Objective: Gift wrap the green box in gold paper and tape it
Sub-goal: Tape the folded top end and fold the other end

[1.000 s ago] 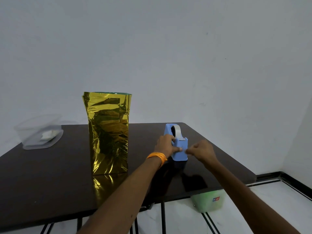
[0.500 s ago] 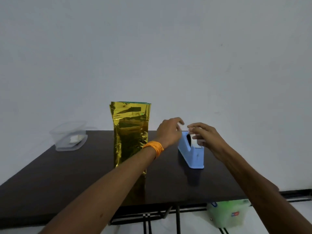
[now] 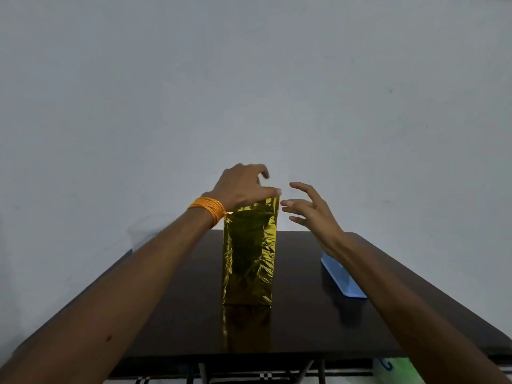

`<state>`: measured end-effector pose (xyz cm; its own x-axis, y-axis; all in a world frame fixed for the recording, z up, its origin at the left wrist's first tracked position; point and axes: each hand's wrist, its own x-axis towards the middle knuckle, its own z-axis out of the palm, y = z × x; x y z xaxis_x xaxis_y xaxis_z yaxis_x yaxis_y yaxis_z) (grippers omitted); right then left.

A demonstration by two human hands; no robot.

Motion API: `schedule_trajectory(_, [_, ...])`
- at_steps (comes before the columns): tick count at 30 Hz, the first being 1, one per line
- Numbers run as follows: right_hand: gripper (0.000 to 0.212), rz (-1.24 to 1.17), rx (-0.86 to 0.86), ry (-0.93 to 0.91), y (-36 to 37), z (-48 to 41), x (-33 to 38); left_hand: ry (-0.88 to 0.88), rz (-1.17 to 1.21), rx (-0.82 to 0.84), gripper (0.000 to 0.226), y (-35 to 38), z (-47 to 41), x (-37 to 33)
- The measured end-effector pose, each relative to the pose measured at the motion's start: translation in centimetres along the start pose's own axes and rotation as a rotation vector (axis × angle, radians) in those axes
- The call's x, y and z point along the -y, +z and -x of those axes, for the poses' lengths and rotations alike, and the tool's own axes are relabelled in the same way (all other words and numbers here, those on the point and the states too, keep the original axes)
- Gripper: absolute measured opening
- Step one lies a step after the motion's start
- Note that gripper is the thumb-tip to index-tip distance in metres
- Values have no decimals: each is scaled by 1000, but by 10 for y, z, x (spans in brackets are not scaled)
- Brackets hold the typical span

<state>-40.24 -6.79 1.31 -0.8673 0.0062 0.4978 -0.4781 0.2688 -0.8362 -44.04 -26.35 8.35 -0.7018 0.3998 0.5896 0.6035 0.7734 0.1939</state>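
The box wrapped in crinkled gold paper (image 3: 249,253) stands upright in the middle of the dark table (image 3: 304,322); none of its green shows. My left hand (image 3: 243,189), an orange band at its wrist, lies over the box's top with the thumb along the front upper edge and the fingers curled over the back. My right hand (image 3: 310,212) hovers just right of the top corner, fingers spread, touching nothing. No tape strip is visible in either hand. The blue tape dispenser (image 3: 343,278) sits to the right, partly hidden behind my right forearm.
A clear plastic container (image 3: 144,231) shows faintly at the table's back left corner. A pale green tub (image 3: 393,368) stands on the floor under the table's right front edge. A white wall rises close behind the table.
Both hands have left the tape dispenser and moved left to the top of the gold-wrapped box. My left hand now sits on the box; the view has swung to centre on it.
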Motion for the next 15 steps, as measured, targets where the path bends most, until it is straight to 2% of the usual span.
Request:
schedule_trajectory(3, [47,4,19,6,16,-10,2,-27,-106,129,66,-1,8,17])
schedule_trajectory(5, [45,39,39,1,25,-15,2,-16,-4,128,52,0,14,23])
schedule_trajectory(9, [52,168,91,-13,40,-19,5,34,158,54,38,0,24,31])
schedule_trajectory(13, [53,181,100,-50,41,-20,8,53,304,-25,24,-2,29,37])
schedule_trajectory(15, [53,179,106,-58,41,-22,9,12,428,-105,30,-1,29,41])
